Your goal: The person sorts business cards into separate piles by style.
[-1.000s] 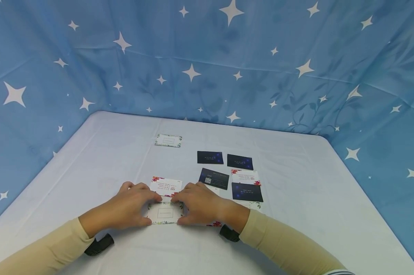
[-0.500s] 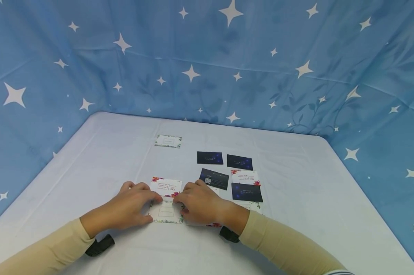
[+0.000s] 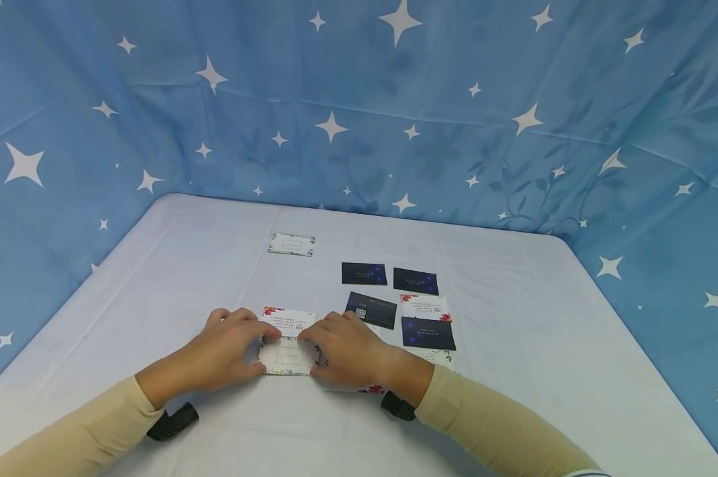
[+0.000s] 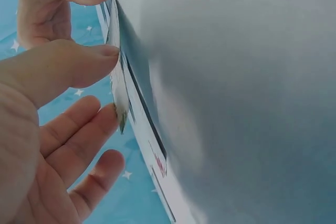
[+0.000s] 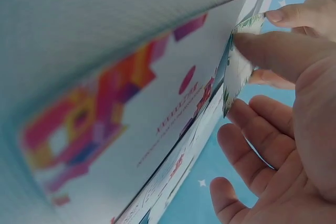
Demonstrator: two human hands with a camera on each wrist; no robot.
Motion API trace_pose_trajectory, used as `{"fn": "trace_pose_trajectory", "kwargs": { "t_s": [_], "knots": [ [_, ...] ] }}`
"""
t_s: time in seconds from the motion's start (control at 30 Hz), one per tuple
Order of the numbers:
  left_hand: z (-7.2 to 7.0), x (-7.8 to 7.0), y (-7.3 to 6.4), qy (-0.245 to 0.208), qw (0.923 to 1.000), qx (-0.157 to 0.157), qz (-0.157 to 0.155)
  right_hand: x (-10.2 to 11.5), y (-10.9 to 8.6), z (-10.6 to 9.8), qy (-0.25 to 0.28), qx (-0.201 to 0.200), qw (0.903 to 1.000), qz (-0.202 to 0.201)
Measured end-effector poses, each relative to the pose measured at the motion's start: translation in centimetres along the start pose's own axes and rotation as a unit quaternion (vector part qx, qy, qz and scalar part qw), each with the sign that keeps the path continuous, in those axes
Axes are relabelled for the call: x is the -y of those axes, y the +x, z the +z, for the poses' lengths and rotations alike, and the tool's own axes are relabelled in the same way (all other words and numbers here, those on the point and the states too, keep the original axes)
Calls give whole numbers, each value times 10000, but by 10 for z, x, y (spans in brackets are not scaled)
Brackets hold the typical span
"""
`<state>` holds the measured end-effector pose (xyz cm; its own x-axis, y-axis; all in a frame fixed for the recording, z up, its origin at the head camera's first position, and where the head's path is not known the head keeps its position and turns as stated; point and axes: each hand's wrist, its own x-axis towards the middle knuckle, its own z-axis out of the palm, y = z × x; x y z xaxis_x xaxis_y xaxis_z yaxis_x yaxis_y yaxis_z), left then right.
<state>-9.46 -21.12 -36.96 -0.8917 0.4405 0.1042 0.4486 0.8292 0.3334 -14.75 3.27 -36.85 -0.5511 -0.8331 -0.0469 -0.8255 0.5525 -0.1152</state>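
Observation:
A white business card with a green leafy border is held between both hands, raised a little over the white tabletop. My left hand pinches its left end, thumb on the near edge and fingertip on the far edge. At the other end, my right hand grips it the same way. Seen edge-on in the left wrist view, the leafy card is tilted. Just beyond it lies a white card with red floral corners. A colourful-patterned card lies beneath the right hand, mostly hidden in the head view.
Several dark blue cards lie at right of centre, with a floral card among them. One leafy card lies alone farther back. A blue starry curtain hangs behind the table.
The leafy card has come up off its earlier spot and shifted slightly away from me, nearer the floral card. The right fingers briefly shifted along its edge; the other cards stay put.

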Motion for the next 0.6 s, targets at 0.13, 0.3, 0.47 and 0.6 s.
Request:
{"fn": "trace_pose_trajectory", "kwargs": {
  "t_s": [0.13, 0.3, 0.47, 0.6],
  "knots": [
    [-2, 0, 1, -128, 9999, 3, -40, -1, 0, 1, 26, -56, 10000, 33],
    [-8, 0, 3, -330, 9993, -23, -169, -1, -1, 1, 51, -147, 9998, 137],
    [-13, 1, 4, -590, 9979, -79, -272, -1, -1, -2, 184, -202, 9991, 332],
    [-14, 4, 5, -703, 9968, -237, -302, -5, 0, -5, 440, -240, 9975, 496]
  ]
}}
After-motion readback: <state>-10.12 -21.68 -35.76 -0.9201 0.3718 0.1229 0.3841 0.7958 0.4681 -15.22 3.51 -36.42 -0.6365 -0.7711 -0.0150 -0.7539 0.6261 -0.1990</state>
